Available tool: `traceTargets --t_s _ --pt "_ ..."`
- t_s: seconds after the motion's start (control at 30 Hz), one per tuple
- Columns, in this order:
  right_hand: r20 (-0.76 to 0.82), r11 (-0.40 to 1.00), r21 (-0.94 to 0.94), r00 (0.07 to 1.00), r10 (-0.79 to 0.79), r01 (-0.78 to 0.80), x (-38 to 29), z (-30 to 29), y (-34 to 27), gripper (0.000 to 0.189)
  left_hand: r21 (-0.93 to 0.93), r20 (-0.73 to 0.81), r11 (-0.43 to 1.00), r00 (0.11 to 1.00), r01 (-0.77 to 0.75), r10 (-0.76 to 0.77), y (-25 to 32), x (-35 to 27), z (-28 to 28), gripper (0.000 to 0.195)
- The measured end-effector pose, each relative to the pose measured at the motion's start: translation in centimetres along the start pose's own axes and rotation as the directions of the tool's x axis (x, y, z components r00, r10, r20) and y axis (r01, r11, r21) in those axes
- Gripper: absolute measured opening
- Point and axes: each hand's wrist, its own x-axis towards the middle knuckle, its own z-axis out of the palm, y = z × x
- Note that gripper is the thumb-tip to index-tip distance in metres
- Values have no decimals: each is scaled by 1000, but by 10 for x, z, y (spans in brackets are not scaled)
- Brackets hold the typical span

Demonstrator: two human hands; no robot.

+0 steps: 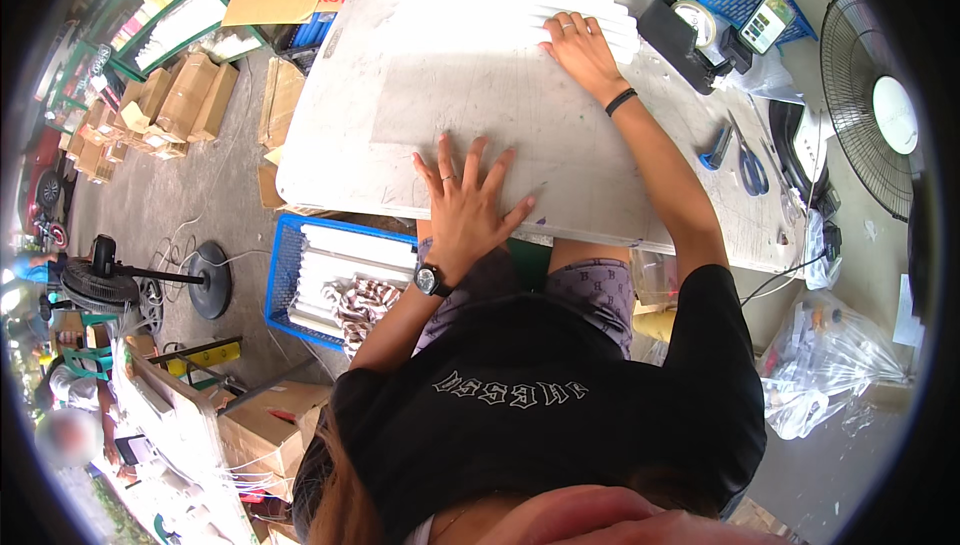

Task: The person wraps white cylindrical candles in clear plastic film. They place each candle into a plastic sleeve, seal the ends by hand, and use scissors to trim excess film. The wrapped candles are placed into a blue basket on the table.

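My left hand [469, 204] lies flat on the near part of the white table [420, 170], its fingers spread and nothing in it. My right hand [581, 50] reaches farther over the table and rests at the near ends of several white tubes [615, 16]; whether it grips one cannot be told. Glare washes out most of the tubes at the table's far side. Scissors with blue handles [750, 162] and a blue-and-grey cutter [718, 146] lie on the right part of the table.
A blue plastic basket [274, 275] with white tubes and a striped cloth [367, 305] stands beside my left arm. A tape roll [694, 20], black box [679, 42] and phone [766, 22] sit at the back right. A fan [870, 102] stands right; cardboard boxes [180, 99] lie left.
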Motion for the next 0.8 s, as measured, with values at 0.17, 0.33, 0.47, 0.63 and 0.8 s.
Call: traceTargets --t_s 0.17,0.33,0.47,0.63,0.8 --pt "136 988 151 990 21 -41 1 -10 -1 35 12 -23 1000 1000 2 -2 -1 -1 -2 62" --pt "194 962 253 980 50 -99 0 0 -1 35 -22 -28 1000 1000 -8 8 1 -1 -3 61" --pt "-59 1000 15 998 13 -13 -3 -18 3 36 -29 -60 1000 998 -11 9 1 -1 -5 60" --pt "-94 942 333 996 6 26 -60 -94 -8 35 -40 -81 999 996 28 -31 -3 -5 -3 50" --pt "34 859 508 998 52 -62 -125 -135 -25 37 -47 -101 998 994 41 -45 -1 -5 -2 43"
